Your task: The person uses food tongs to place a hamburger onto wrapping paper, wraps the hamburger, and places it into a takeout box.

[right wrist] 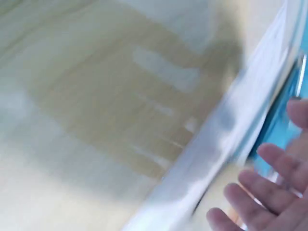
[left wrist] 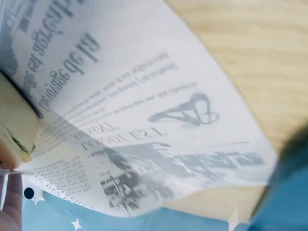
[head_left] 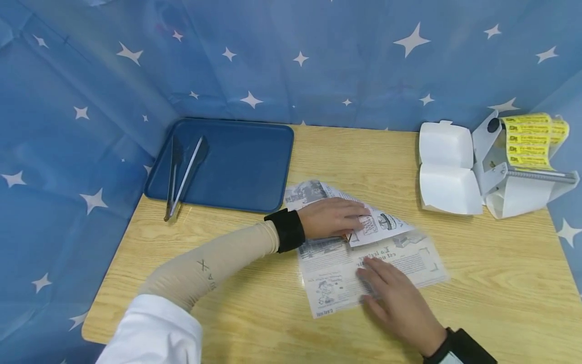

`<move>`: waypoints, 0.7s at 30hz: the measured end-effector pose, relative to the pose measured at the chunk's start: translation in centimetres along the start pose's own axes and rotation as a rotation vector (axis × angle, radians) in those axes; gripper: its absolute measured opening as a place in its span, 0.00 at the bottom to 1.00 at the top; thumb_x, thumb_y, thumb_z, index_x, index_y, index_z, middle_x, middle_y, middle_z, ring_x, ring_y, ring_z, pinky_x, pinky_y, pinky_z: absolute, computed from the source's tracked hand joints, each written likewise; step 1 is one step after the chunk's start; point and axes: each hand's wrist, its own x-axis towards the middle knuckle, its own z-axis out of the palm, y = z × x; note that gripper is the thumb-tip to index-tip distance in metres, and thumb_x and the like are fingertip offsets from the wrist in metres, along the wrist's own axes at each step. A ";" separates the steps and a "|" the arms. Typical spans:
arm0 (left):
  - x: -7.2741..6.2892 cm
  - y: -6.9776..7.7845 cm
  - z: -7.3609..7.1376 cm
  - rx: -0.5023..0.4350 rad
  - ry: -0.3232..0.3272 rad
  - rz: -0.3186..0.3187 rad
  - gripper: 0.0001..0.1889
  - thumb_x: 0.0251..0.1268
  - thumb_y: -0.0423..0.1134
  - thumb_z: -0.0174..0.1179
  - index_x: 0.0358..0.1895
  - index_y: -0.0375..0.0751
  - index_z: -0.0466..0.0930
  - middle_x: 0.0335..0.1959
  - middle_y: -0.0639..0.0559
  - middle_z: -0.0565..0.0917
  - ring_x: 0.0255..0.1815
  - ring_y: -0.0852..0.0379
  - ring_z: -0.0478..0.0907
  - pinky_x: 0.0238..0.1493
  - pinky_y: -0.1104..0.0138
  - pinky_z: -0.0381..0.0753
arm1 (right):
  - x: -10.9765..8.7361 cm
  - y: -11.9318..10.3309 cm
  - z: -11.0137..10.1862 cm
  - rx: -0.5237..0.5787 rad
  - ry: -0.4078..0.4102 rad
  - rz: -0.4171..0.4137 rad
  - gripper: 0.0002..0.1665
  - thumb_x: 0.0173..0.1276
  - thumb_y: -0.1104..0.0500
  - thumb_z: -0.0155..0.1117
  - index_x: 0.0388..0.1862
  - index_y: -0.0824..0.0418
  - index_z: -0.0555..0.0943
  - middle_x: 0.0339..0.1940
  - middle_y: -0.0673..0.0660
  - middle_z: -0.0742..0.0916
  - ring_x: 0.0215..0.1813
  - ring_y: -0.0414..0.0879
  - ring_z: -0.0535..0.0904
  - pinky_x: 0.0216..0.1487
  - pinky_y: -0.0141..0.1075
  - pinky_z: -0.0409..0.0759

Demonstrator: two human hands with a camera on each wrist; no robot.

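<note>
A sheet of printed wrapping paper (head_left: 327,283) lies on the table with its far part folded over. My left hand (head_left: 334,217) holds the folded part, fingers across its top. In the left wrist view the paper (left wrist: 144,115) fills most of the picture. At that view's left edge is a pale, bread-like piece of food (left wrist: 17,118) with a bit of green, mostly hidden by paper and hand. My right hand (head_left: 400,303) hovers at or just above the paper's near right part, fingers extended. The right wrist view shows its fingers (right wrist: 260,195) spread and holding nothing.
A blue tray (head_left: 245,167) with metal tongs (head_left: 186,177) stands at the back left. At the back right are an open white takeaway box (head_left: 447,187) and a white dispenser (head_left: 523,192) with a roll of yellow labels (head_left: 529,139). A blue star-patterned curtain (head_left: 273,60) surrounds the table.
</note>
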 end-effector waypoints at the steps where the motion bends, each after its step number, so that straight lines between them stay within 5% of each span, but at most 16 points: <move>1: 0.2 0.0 0.1 -0.010 0.008 -0.013 0.11 0.82 0.40 0.51 0.57 0.47 0.81 0.72 0.47 0.74 0.74 0.50 0.67 0.76 0.63 0.61 | 0.4 -0.6 0.5 0.003 -0.041 -0.020 0.36 0.60 0.51 0.77 0.66 0.62 0.79 0.71 0.64 0.77 0.71 0.61 0.72 0.68 0.58 0.69; 5: 0.7 0.2 0.3 -0.032 0.014 -0.053 0.12 0.83 0.42 0.50 0.57 0.48 0.81 0.71 0.47 0.74 0.74 0.51 0.67 0.76 0.64 0.61 | 1.4 -2.2 2.1 -0.007 -0.194 -0.040 0.48 0.64 0.40 0.73 0.77 0.59 0.69 0.80 0.63 0.67 0.79 0.60 0.60 0.74 0.60 0.61; 11: 1.0 0.2 0.6 -0.041 0.016 -0.068 0.12 0.82 0.42 0.51 0.58 0.49 0.82 0.70 0.47 0.74 0.74 0.51 0.67 0.76 0.64 0.60 | 1.5 -1.7 2.5 -0.054 -0.255 -0.029 0.50 0.64 0.39 0.71 0.78 0.59 0.67 0.81 0.62 0.65 0.81 0.61 0.56 0.75 0.61 0.59; 16: 0.9 0.3 0.7 -0.049 0.027 -0.079 0.12 0.82 0.42 0.51 0.57 0.48 0.82 0.70 0.47 0.74 0.74 0.51 0.66 0.76 0.63 0.60 | 1.8 -1.4 2.3 -0.042 -0.205 -0.012 0.41 0.66 0.43 0.72 0.72 0.61 0.74 0.76 0.61 0.73 0.77 0.59 0.65 0.72 0.59 0.65; 21: 0.9 0.5 0.5 -0.034 -0.007 -0.105 0.12 0.83 0.42 0.50 0.58 0.49 0.81 0.69 0.48 0.73 0.73 0.52 0.67 0.74 0.61 0.64 | 2.3 -1.2 1.3 -0.045 -0.012 -0.016 0.32 0.61 0.45 0.77 0.59 0.60 0.84 0.58 0.57 0.86 0.60 0.53 0.80 0.56 0.48 0.77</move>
